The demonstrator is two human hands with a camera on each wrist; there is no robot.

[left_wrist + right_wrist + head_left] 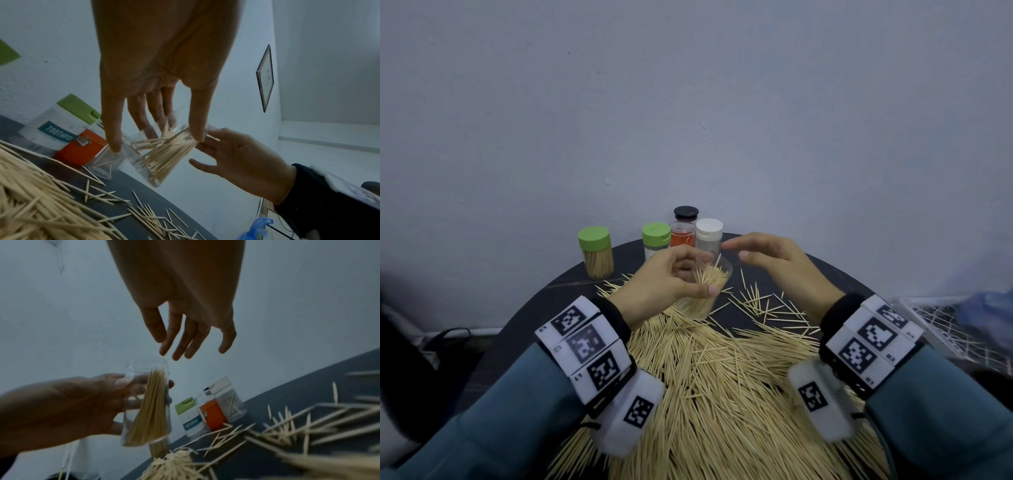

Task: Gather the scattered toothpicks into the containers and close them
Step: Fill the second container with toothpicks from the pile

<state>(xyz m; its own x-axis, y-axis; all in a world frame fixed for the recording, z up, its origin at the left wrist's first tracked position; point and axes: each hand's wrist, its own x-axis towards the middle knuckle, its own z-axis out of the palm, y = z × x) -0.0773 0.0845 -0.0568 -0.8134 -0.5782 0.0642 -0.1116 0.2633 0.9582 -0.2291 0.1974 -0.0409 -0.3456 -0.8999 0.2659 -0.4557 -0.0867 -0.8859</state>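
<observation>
A: Clear plastic container [705, 291], lid off, sits in the left hand [664, 284], lifted off the dark round table [524, 325]. Thumb on the near wall, fingers curled round the far wall. Part full of toothpicks, tips poking past the rim.

B: Tilt?

A: Slightly tipped; in the right wrist view the picks inside lean to one side of the container [147, 404].

B: Right hand?

A: Right hand [784, 270] hovers just above and to the right of the mouth, holding nothing. Fingers straight, loosely spread, thumb apart. In the left wrist view its fingertips [202, 145] look very close to the rim; contact, cannot tell.

B: Rest of the picks?

A: Big loose toothpick pile [722, 383] across the near half of the table, under both wrists. Thinner scatter to the right of the container.

B: Other containers?

A: Four at the back edge, all capped. Green-lid jar [595, 253] far left, full of picks. Second green-lid jar [655, 240], then an orange-label jar [683, 234] with a black cap, then a white-cap jar [709, 234].
</observation>
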